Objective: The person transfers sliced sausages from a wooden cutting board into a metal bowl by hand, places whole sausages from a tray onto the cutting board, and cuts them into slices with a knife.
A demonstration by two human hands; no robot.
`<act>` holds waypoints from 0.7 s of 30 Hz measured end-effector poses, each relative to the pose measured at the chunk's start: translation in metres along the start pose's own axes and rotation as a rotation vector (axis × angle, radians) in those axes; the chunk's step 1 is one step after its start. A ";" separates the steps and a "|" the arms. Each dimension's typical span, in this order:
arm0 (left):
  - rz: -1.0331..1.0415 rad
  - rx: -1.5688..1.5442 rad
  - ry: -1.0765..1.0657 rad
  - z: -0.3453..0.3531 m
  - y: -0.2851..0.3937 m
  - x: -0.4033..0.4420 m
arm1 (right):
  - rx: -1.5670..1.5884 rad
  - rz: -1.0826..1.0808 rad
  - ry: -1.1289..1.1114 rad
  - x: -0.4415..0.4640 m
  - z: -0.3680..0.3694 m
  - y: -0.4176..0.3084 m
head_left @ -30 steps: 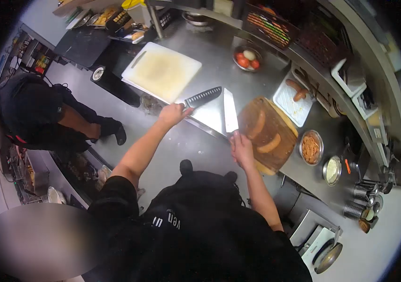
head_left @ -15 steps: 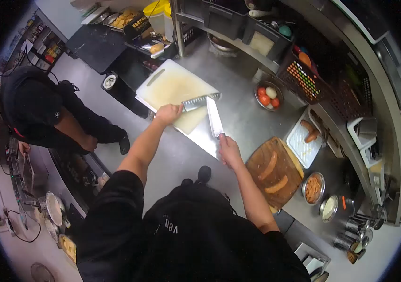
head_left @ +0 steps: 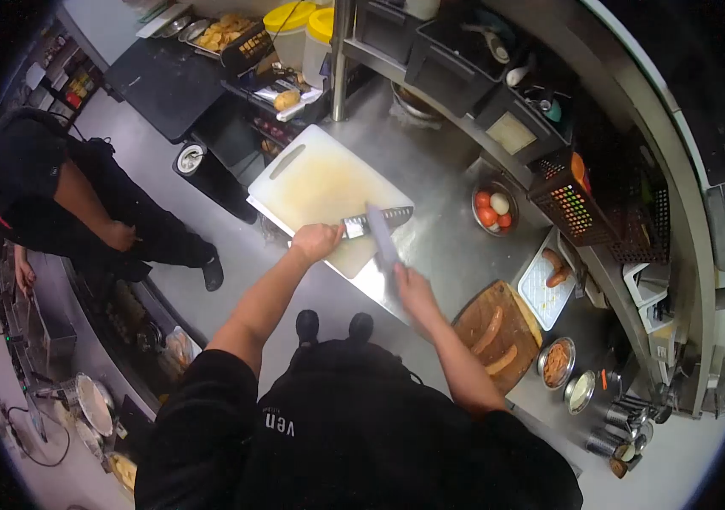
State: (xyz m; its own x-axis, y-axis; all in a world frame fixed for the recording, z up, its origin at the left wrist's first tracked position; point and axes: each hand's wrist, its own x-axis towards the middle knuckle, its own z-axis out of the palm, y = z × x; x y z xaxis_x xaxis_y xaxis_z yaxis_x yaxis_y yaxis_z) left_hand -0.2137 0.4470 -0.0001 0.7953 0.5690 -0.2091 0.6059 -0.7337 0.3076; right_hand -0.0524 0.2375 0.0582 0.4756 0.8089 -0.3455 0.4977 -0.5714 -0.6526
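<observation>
My left hand (head_left: 317, 241) is closed round the handle of a dark knife (head_left: 386, 220) with a dimpled blade, which points right over the edge of a white cutting board (head_left: 324, 174). In my right hand (head_left: 414, 291) is a second knife (head_left: 382, 235) with a plain pale blade, slightly blurred. The two blades cross, the pale one over the dark one; whether they touch is unclear. Right of my right hand, a wooden board (head_left: 508, 325) bears two sausages (head_left: 489, 330).
A bowl of tomatoes (head_left: 492, 210), a white tray with sausage (head_left: 547, 289), a bowl of sliced food (head_left: 556, 363) and a bowl of white food (head_left: 580, 392) stand to the right. Another person (head_left: 82, 195) stands at the left. Black crates (head_left: 447, 68) line the shelf.
The view has shifted. The blades, apart one second ago, came together and now cross nearer their middles. My left hand and its knife are now beside the white board's lower edge.
</observation>
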 end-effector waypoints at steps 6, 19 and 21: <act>0.078 0.013 0.046 0.004 -0.004 -0.001 | -0.090 0.025 0.223 0.122 -0.001 0.013; 0.082 0.057 0.070 0.013 -0.003 0.002 | -0.124 0.112 0.215 0.122 -0.009 0.020; 0.088 0.098 0.043 0.010 -0.006 0.004 | -0.133 0.055 0.175 0.094 -0.017 -0.002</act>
State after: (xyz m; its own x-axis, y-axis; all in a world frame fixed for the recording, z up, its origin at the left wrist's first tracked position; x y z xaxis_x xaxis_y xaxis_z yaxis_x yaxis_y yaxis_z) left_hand -0.2140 0.4498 -0.0119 0.8452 0.5144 -0.1448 0.5344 -0.8132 0.2303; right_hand 0.0039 0.3124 0.0386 0.6175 0.7464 -0.2481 0.5532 -0.6364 -0.5376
